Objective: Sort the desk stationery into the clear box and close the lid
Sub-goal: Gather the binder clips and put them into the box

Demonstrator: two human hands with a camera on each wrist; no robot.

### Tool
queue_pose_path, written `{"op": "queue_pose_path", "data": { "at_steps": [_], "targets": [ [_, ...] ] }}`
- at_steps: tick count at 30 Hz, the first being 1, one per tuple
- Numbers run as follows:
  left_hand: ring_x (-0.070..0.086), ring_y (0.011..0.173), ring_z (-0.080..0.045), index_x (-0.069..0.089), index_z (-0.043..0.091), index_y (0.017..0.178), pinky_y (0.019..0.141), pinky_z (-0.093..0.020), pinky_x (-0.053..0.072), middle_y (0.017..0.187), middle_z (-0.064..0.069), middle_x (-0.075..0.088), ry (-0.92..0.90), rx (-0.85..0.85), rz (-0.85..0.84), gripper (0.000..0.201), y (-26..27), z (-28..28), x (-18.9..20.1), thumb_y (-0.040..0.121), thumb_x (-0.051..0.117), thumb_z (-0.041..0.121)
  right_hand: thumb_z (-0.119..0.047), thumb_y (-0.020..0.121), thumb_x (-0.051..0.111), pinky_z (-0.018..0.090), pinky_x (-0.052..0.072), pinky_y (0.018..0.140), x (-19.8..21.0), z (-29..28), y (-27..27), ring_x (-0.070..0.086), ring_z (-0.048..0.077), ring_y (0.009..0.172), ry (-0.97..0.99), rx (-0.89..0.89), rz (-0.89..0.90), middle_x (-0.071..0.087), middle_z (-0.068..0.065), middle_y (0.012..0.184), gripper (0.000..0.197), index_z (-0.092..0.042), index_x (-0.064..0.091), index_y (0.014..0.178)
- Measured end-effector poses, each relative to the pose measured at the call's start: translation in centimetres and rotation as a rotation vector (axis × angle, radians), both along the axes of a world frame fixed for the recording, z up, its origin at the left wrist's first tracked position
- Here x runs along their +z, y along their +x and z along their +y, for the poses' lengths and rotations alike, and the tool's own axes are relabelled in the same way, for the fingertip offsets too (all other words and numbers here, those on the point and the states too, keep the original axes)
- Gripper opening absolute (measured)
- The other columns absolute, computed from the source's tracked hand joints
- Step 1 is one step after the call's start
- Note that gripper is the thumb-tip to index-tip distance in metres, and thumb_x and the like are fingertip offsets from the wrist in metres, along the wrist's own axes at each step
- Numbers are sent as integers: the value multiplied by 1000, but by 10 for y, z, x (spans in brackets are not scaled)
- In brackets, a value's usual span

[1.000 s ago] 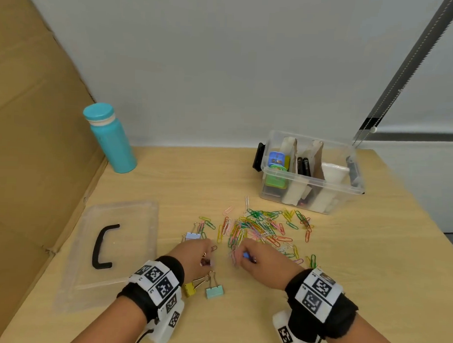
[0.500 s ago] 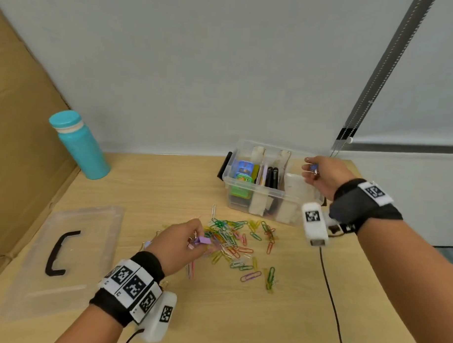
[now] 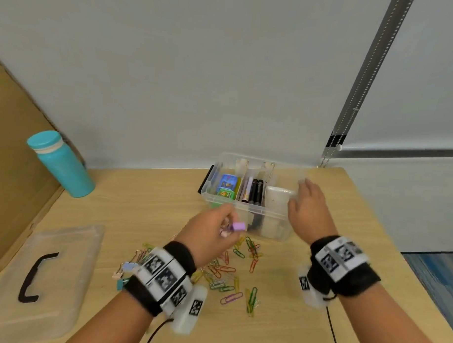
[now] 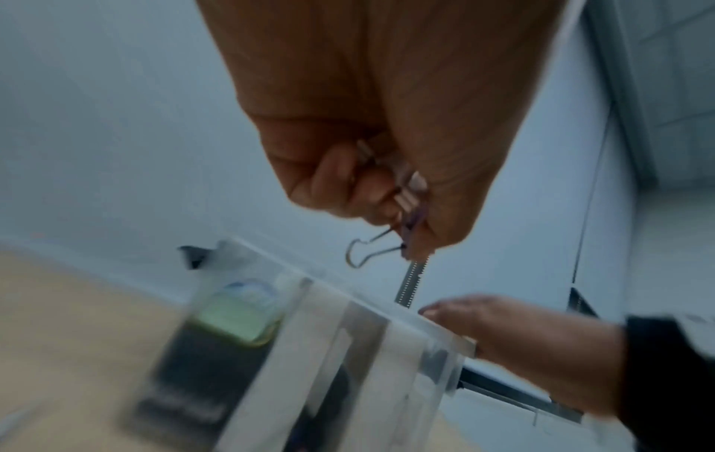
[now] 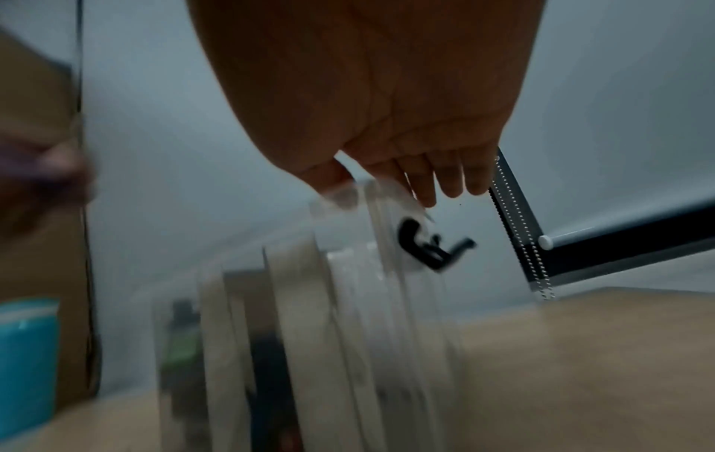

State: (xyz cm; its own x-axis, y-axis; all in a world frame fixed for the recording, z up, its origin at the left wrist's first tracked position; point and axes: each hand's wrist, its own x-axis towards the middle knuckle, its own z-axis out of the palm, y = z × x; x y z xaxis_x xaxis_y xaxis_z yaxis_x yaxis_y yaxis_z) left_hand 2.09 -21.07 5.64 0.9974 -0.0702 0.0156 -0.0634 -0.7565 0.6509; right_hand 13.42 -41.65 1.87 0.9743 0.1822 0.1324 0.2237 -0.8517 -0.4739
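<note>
Your left hand (image 3: 210, 231) hangs above the desk (image 3: 142, 194), just in front of the clear box (image 3: 247, 210), with its grip clamped on a small bunch of binder clips (image 3: 237, 227). The head view gives you the lilac body of one clip poking out past the fingers; the left wrist view shows what that one hides, a bare wire handle (image 4: 367, 252) looping out below the curled fingers (image 4: 332, 180). Your right hand (image 3: 307, 212) is over the right end of the box with its grip apart, and the right wrist view shows the fingers (image 5: 449, 174) straight and holding nothing, tips just above the rim; I cannot tell whether they touch it. That view also catches the black latch (image 5: 425, 244) on the box's end, which the head view does not show. The box stands open at the back of the desk, dividers upright, markers (image 3: 255, 191) and small packets (image 3: 226, 188) inside. Coloured paper clips (image 3: 232, 274) lie scattered in front of it, more binder clips (image 3: 125, 273) lie beside your left wrist, and the lid (image 3: 49, 275) lies flat at the left. A teal bottle (image 3: 61, 165) stands at the back left.
</note>
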Motion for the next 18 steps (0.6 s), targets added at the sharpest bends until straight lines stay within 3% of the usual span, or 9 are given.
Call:
{"op": "queue_pose_path", "data": {
  "at_steps": [3,5,9,12,16,18],
  "targets": [
    [58,71,-6,52,25,90,63,-20,50,82,10,58,84,9,-124,8,52,-29,19,89,58,30,-37,99,24,40,23,118,-28,-3,-8,17,22,146,40,-13,-66,18,11,158,61,-9,10,151],
    [59,75,-15,53,22,92,66,-30,51,86,7,62,151,7,-173,10,91,-46,23,86,58,28,-33,99,27,38,26,117,-33,-1,-9,20,21,145,109,-25,-103,19,10,158,60,-9,9,152],
    [61,83,-26,55,16,95,69,-33,49,96,-2,62,338,-2,-178,13,152,-68,24,83,59,19,-29,98,28,38,31,114,-32,1,-10,24,22,144,96,-42,-136,22,12,157,59,-7,12,151],
    [61,91,-30,55,14,100,76,-36,50,106,-7,57,368,-2,-81,20,179,-78,13,82,63,20,-29,98,27,38,34,112,-30,2,-9,26,23,143,77,-45,-140,22,13,157,59,-6,14,151],
    [60,102,-30,40,18,130,84,-37,51,122,-10,50,320,-11,92,58,192,-87,-2,79,68,18,-29,99,30,38,35,111,-30,1,-9,28,23,143,59,-41,-130,20,12,157,58,-5,15,150],
    [58,109,-28,38,16,136,90,-37,50,126,-10,54,340,-18,128,61,194,-86,-3,82,65,16,-28,99,31,38,36,111,-30,0,-8,29,23,142,58,-41,-128,20,12,157,59,-5,15,150]
  ]
}}
